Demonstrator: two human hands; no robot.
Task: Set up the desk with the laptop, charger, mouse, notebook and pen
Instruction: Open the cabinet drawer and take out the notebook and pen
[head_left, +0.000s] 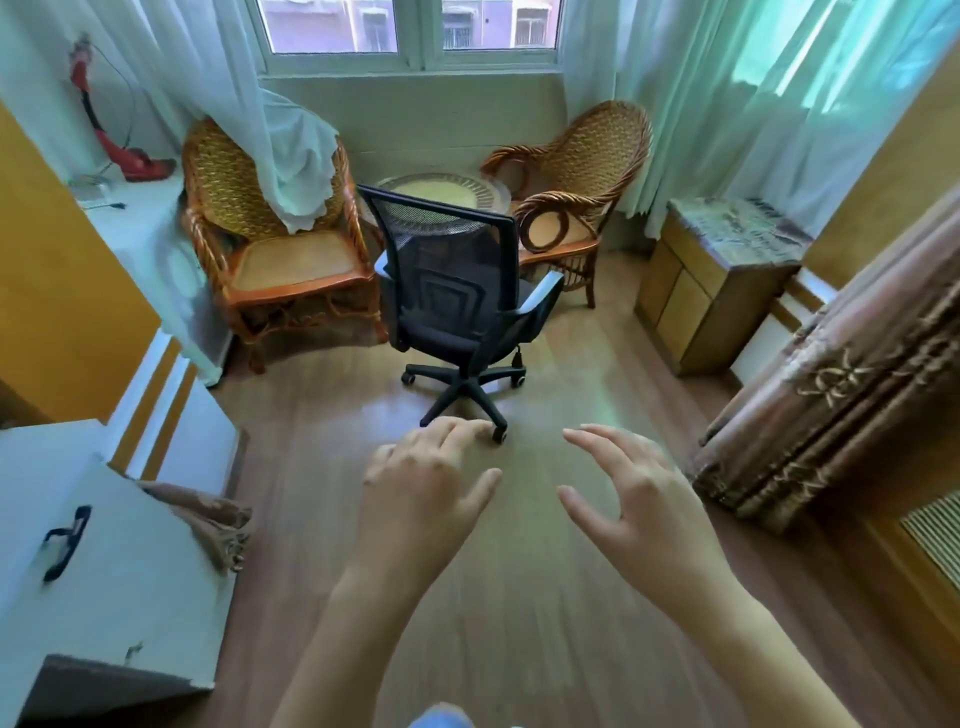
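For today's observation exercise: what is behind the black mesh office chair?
Behind the black mesh office chair stands a round wicker table; only its top shows, seen partly through the mesh. Its legs are hidden.

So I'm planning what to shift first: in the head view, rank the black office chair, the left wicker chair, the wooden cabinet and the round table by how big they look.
1. Black office chair and left wicker chair: too alike to separate.
2. Wooden cabinet.
3. Round table, mostly hidden behind the office chair and farther off, so unsure.

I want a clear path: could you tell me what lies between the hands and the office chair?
Head view: only bare wooden floor between both hands and the office chair.
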